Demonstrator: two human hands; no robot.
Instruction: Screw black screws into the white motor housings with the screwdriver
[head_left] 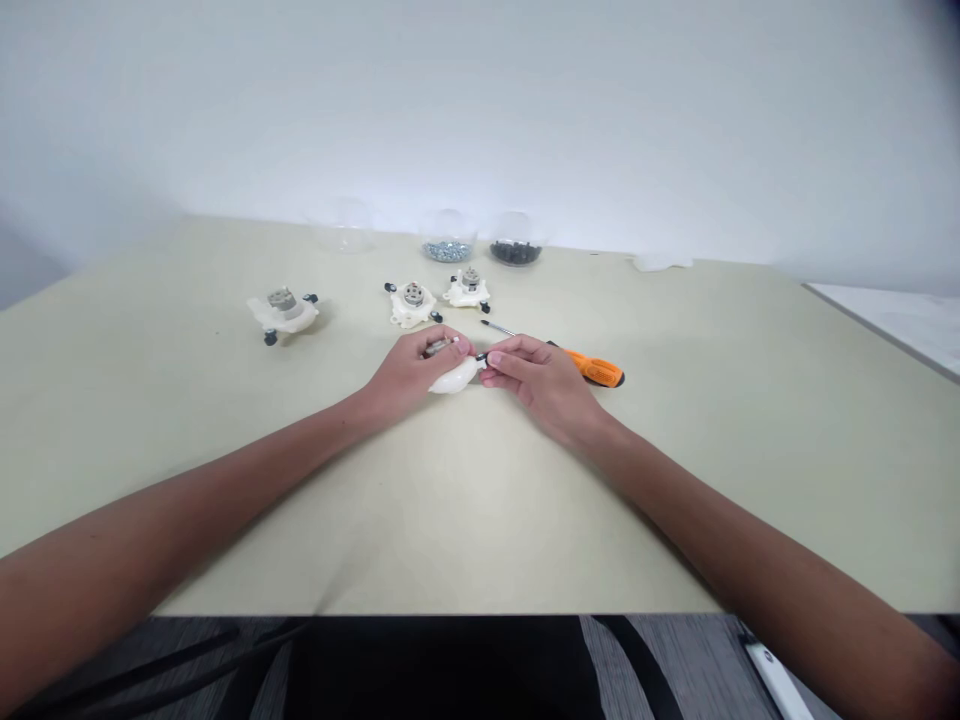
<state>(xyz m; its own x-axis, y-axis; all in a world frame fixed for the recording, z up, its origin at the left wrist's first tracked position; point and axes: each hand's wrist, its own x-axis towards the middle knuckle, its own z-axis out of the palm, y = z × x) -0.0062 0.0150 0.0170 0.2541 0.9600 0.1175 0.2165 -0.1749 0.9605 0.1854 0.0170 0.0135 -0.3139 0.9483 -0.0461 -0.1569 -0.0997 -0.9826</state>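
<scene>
A white plastic motor housing (453, 379) is in my left hand (409, 370), whose thumb lies over its top and partly covers the motor. My right hand (549, 388) pinches a small black rubber piece (482, 358) at the right edge of that housing. Whether the piece sits fully on the housing's tab is hidden by the fingertips. Just behind and to the right of my right hand lies a screwdriver (598, 370) with an orange and black handle, its tip pointing left.
Similar white motor housings with black rubber pieces stand at the left (285, 312), behind my hands (412, 303), and slightly farther right (468, 289). Toward the wall are a bowl of metal screws (448, 250), a bowl of black pieces (516, 251) and a clear bowl (349, 228).
</scene>
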